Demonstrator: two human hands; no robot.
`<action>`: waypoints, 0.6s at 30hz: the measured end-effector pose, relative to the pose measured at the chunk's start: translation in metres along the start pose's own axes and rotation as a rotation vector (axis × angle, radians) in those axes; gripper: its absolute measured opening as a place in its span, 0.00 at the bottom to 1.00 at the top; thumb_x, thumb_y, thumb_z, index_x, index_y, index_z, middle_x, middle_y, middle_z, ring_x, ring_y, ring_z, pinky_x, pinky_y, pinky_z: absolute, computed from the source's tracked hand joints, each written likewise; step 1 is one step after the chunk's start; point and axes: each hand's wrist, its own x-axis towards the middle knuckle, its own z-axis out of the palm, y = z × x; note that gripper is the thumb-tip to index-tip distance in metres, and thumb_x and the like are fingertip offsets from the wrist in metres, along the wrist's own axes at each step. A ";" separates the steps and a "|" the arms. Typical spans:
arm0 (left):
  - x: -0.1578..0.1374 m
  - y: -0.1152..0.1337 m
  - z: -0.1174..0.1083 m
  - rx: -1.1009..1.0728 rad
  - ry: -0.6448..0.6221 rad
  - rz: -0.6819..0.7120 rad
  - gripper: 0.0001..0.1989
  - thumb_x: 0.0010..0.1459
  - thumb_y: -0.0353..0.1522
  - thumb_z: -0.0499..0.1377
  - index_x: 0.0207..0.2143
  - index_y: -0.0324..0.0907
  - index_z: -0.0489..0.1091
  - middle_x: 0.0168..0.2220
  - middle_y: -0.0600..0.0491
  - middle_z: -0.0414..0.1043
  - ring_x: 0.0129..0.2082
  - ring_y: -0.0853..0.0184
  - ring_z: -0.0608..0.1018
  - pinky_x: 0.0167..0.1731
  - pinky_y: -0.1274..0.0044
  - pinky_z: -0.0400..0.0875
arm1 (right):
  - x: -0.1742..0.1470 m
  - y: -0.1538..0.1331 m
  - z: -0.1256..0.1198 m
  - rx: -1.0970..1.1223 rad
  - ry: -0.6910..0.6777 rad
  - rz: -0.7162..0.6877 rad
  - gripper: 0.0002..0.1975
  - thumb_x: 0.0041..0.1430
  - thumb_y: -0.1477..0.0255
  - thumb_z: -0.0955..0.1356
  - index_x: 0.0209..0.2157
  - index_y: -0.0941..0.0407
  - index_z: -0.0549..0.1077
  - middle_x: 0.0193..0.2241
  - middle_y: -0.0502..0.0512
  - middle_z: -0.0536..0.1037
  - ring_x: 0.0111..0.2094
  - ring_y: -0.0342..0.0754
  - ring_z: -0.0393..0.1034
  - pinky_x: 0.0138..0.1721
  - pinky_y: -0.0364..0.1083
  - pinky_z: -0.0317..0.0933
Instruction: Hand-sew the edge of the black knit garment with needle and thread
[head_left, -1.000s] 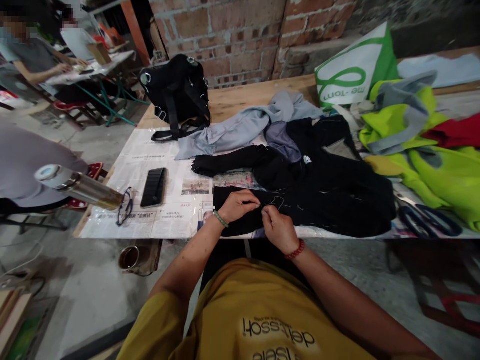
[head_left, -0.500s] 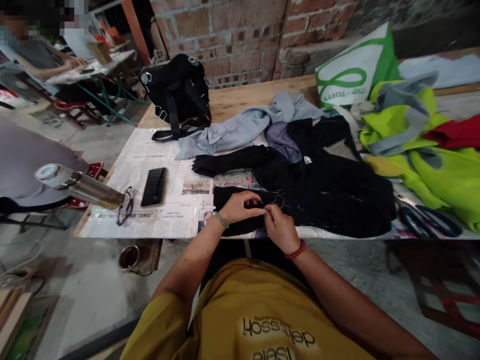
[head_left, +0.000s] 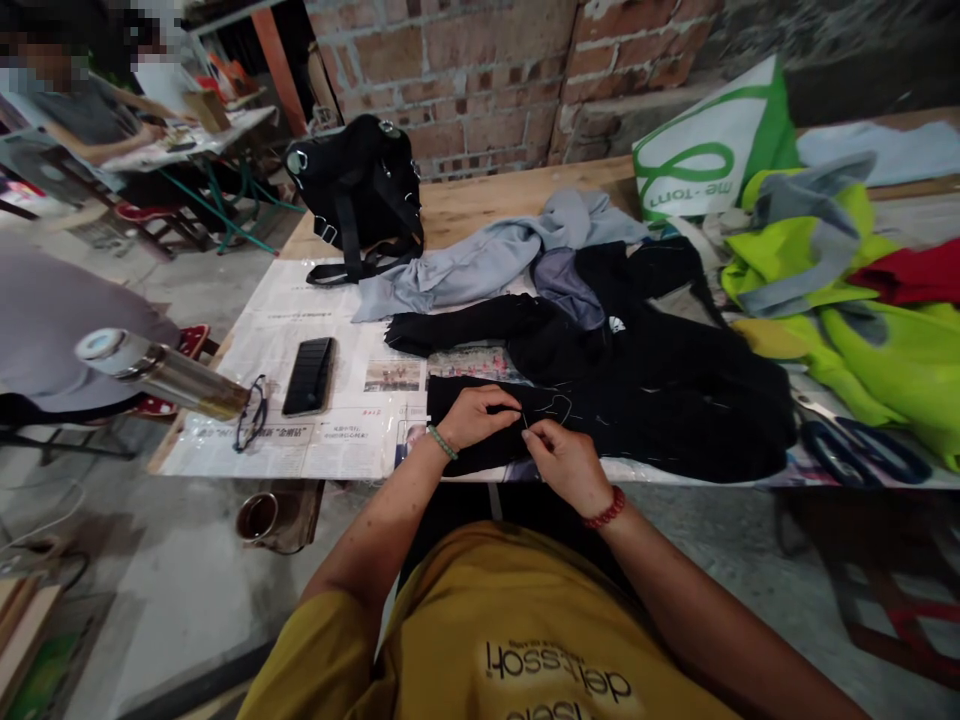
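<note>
A black garment (head_left: 660,390) lies spread over the table's front edge, with white stitches and a loose white thread (head_left: 559,405) on its near part. My left hand (head_left: 480,418) rests on that part, thumb and forefinger pinching the black cloth. Close by on its right, my right hand (head_left: 568,465) holds a thin, pale sewing needle (head_left: 525,421) between thumb and forefinger, pointing up toward the left fingertips. The needle's lower end is hidden by the fingers.
Newspaper covers the table (head_left: 262,290). On it are a phone (head_left: 309,375), glasses (head_left: 252,412) and a bottle (head_left: 161,372). Behind lie a grey garment (head_left: 465,255) and a black bag (head_left: 360,190). Scissors (head_left: 862,445) and yellow-green clothes (head_left: 877,340) lie right. Other people sit at left.
My right hand has drawn slightly down and away from the left fingertips, and the pale needle now shows between them. The left hand stays about where it was.
</note>
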 end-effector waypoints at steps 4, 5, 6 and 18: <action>0.000 -0.003 0.000 -0.032 -0.007 0.031 0.06 0.52 0.30 0.60 0.32 0.38 0.76 0.31 0.51 0.74 0.30 0.71 0.75 0.33 0.80 0.68 | 0.002 0.000 0.002 -0.056 0.018 -0.046 0.13 0.59 0.67 0.59 0.24 0.55 0.68 0.16 0.49 0.69 0.18 0.42 0.63 0.23 0.41 0.52; 0.000 -0.004 0.000 -0.039 -0.026 0.047 0.07 0.53 0.31 0.60 0.33 0.38 0.76 0.30 0.50 0.73 0.30 0.71 0.74 0.33 0.80 0.68 | 0.004 0.000 0.003 -0.064 0.029 -0.053 0.13 0.59 0.67 0.59 0.24 0.55 0.67 0.16 0.49 0.68 0.18 0.42 0.63 0.23 0.41 0.52; 0.000 -0.005 0.001 -0.044 -0.049 0.064 0.07 0.53 0.31 0.60 0.33 0.38 0.76 0.30 0.50 0.73 0.30 0.72 0.74 0.33 0.80 0.68 | 0.005 0.000 0.004 -0.067 0.039 -0.055 0.13 0.60 0.67 0.59 0.24 0.55 0.67 0.16 0.49 0.68 0.18 0.42 0.63 0.23 0.41 0.52; 0.002 -0.005 0.001 -0.069 -0.055 0.044 0.07 0.53 0.31 0.60 0.32 0.39 0.76 0.29 0.51 0.73 0.28 0.73 0.73 0.32 0.80 0.67 | 0.030 0.000 -0.054 -0.121 0.319 -0.110 0.12 0.59 0.68 0.62 0.37 0.56 0.74 0.33 0.57 0.77 0.30 0.46 0.69 0.34 0.44 0.61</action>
